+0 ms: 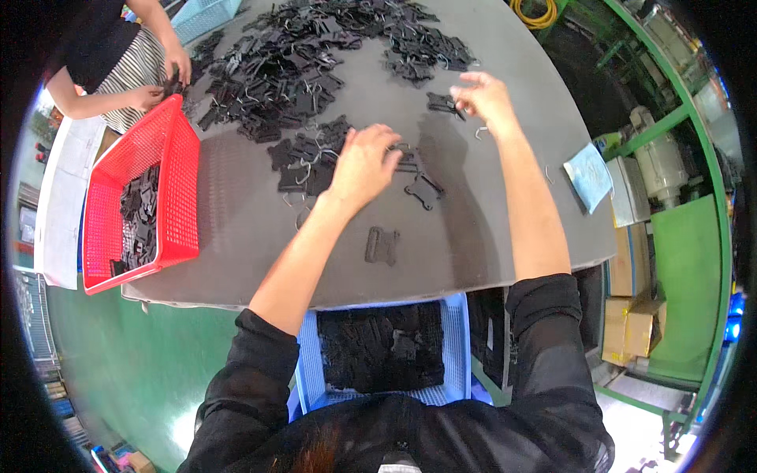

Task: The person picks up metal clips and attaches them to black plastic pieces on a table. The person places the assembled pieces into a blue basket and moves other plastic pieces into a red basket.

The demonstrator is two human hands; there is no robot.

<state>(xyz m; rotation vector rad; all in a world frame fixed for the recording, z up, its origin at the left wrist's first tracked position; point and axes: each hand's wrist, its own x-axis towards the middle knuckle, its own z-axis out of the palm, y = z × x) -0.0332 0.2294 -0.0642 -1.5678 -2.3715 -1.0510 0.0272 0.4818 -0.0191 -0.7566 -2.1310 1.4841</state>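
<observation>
Fingers of the right hand point(479, 97) curved loosely over a small black part point(441, 103) at the upper right of the tabletop point(252, 229); whether they pinched it, I could not tell. That part lay just to the left of the fingertips, its long axis slanting from upper left to lower right, and the right hand was clearly nearer to it than the left hand point(367, 162). The left hand was near the middle of the frame, its fingers bent and spread, with the thumb apart from them. A framelike black piece point(426, 191) lay to its lower right, while a flat black piece point(382, 245) sat alone farther down, well apart from both hands. A wire hook point(481, 132) rested just below the right hand. The large heap of black parts point(292, 59) spread across the top of the frame. A red basket point(180, 197) stood at the left, a blue basket point(456, 339) at the bottom centre, and a co-worker's hands point(178, 65) showed at the upper left.
</observation>
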